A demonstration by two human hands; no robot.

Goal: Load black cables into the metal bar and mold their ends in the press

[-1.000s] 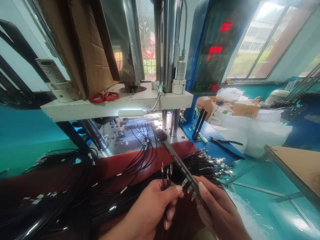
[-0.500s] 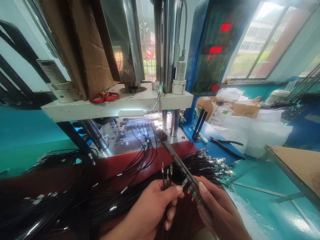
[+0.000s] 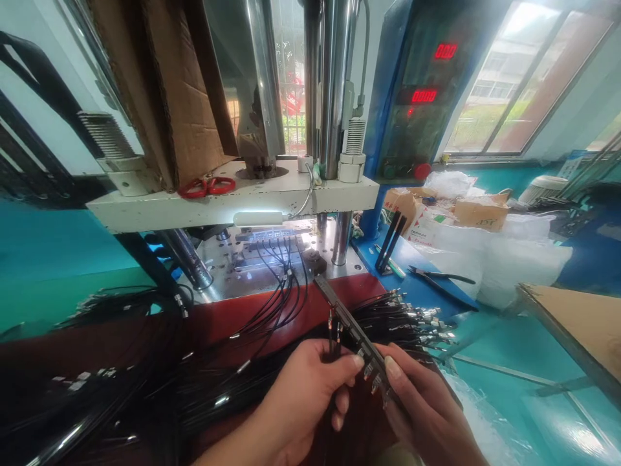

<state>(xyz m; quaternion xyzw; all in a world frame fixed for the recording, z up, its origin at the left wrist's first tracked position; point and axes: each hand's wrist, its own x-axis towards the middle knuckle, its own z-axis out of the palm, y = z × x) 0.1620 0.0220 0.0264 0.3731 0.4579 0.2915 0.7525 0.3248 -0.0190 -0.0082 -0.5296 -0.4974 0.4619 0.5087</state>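
Observation:
My right hand (image 3: 422, 395) grips the lower end of a long dark slotted bar (image 3: 356, 330), which slants up and away to the left. Several metal cable terminals (image 3: 371, 377) sit along the bar's left side near my fingers. My left hand (image 3: 320, 382) is closed around a few black cables (image 3: 334, 335) whose bare metal ends stick up above the fist. Its thumb and forefinger pinch at the bar's edge, beside the seated terminals. The cables' lower lengths are mostly hidden by the hand.
Ahead stands a press with a white plate (image 3: 233, 204), red-handled scissors (image 3: 206, 187) on top and cables (image 3: 286, 278) running from its lit bed. Black cable bundles (image 3: 407, 317) cover the red bench (image 3: 213, 327). Pliers (image 3: 441, 278) lie on a blue surface at right.
My left hand has shifted slightly right and up, bringing the cable ends against or close beside the bar. My right hand keeps hold of the bar. The view has shifted slightly.

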